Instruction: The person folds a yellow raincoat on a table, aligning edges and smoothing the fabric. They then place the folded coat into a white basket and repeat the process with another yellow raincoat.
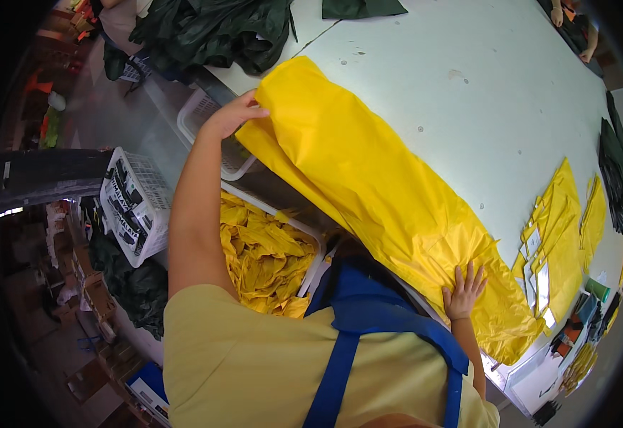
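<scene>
A long piece of yellow, slightly shiny fabric (368, 150) lies folded and wrinkled along the near edge of the pale table, part of it overhanging that edge. At its far left end my left hand (237, 115) is closed on the fabric's edge, with some fingertips hidden by it. My right hand (466, 292) lies flat on the right part of the same fabric, fingers spread. Below my left arm, a white bin (315, 267) is filled with crumpled yellow fabric (258, 253).
Dark green fabric (215, 32) is heaped at the table's far left. Yellow pieces with white cards (564, 235) lie at the right, near dark green strips (614, 178). A white basket (156, 192) stands left. Another person's hands (588, 51) show at the far right.
</scene>
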Tool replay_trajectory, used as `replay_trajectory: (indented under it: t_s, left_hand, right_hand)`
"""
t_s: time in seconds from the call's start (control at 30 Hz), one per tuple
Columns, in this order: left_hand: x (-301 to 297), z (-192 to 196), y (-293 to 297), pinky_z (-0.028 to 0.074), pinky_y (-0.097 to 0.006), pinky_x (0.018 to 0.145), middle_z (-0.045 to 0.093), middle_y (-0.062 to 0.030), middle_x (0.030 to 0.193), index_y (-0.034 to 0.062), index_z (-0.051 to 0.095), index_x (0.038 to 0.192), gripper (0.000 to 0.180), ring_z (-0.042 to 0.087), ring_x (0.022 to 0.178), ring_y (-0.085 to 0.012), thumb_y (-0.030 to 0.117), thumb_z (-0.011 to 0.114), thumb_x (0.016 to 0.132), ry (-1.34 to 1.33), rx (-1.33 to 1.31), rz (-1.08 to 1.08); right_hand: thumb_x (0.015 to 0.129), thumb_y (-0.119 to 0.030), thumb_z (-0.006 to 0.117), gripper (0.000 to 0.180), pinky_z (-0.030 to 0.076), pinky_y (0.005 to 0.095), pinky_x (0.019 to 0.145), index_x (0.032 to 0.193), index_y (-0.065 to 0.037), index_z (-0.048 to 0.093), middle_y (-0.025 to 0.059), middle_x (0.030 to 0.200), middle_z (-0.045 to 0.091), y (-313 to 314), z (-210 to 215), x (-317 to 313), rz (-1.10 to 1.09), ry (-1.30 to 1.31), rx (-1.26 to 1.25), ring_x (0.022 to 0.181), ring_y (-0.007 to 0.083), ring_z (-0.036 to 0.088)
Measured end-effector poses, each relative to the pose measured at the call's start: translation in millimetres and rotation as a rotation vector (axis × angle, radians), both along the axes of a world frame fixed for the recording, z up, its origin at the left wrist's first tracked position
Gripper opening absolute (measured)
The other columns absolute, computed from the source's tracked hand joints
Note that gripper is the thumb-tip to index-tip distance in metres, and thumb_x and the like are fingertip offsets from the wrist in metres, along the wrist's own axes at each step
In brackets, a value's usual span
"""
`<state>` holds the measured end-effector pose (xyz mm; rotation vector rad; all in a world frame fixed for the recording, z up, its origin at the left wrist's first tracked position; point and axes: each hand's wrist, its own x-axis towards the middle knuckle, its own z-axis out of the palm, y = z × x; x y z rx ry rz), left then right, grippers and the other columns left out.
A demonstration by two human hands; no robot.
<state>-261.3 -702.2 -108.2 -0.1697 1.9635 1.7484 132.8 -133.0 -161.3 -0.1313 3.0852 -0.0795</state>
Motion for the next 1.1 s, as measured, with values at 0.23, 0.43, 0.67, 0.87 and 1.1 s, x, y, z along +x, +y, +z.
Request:
replay_trajectory:
  t_s: [0.23, 0.43, 0.67, 0.87, 1.1]
  left_hand:
    - [-4, 16, -15, 0.045, -0.032, 0.085, 0.064, -0.0082, 0.1, 0.0047, 0.053, 0.119, 0.036, 0.061, 0.092, -0.0234, 0.019, 0.061, 0.087, 0.159, -0.834, -0.152]
    - [-36, -50, 34, 0.041, -0.041, 0.095, 0.056, -0.0119, 0.12, 0.0207, 0.049, 0.128, 0.045, 0.051, 0.113, -0.0316, 0.032, 0.06, 0.086, 0.636, -0.976, 0.072]
    - [-131, -52, 77, 0.042, -0.037, 0.089, 0.065, -0.0076, 0.108, 0.0227, 0.059, 0.112, 0.03, 0.06, 0.1, -0.0268, 0.032, 0.057, 0.083, 0.224, -1.004, -0.071]
    - [-119, -32, 97, 0.029, -0.046, 0.101, 0.054, -0.0082, 0.126, 0.0231, 0.054, 0.121, 0.039, 0.049, 0.116, -0.0276, 0.028, 0.06, 0.083, 0.329, -1.285, 0.073]
    - [49, -22, 108, 0.022, -0.046, 0.106, 0.036, -0.0174, 0.138, 0.0101, 0.045, 0.132, 0.07, 0.03, 0.131, -0.0309, 0.039, 0.072, 0.074, 0.886, -1.234, 0.284]
  right_hand:
    - [0.085, -0.044, 0.051, 0.055, 0.005, 0.0619, 0.108, 0.134, -0.018, 0.043, 0.0131, 0.148, 0.027, -1, 3, -1, -0.018, -0.021, -0.01, 0.138, 0.044, 0.013]
    - [0.084, -0.043, 0.053, 0.056, 0.005, 0.0622, 0.108, 0.134, -0.019, 0.043, 0.0134, 0.148, 0.027, -2, 4, -3, -0.008, 0.005, -0.011, 0.137, 0.0444, 0.014]
    - [0.083, -0.045, 0.054, 0.056, 0.005, 0.0629, 0.108, 0.133, -0.019, 0.045, 0.0134, 0.148, 0.028, 0, 8, -5, -0.015, -0.027, -0.019, 0.137, 0.0446, 0.015]
    - [0.08, -0.045, 0.058, 0.056, 0.005, 0.0627, 0.108, 0.129, -0.019, 0.049, 0.013, 0.147, 0.03, 0, 9, -8, -0.024, -0.045, -0.039, 0.137, 0.0442, 0.015]
    - [0.078, -0.046, 0.061, 0.053, 0.004, 0.0621, 0.108, 0.125, -0.021, 0.054, 0.0113, 0.146, 0.031, -6, 15, -9, -0.101, -0.09, -0.089, 0.138, 0.0426, 0.015]
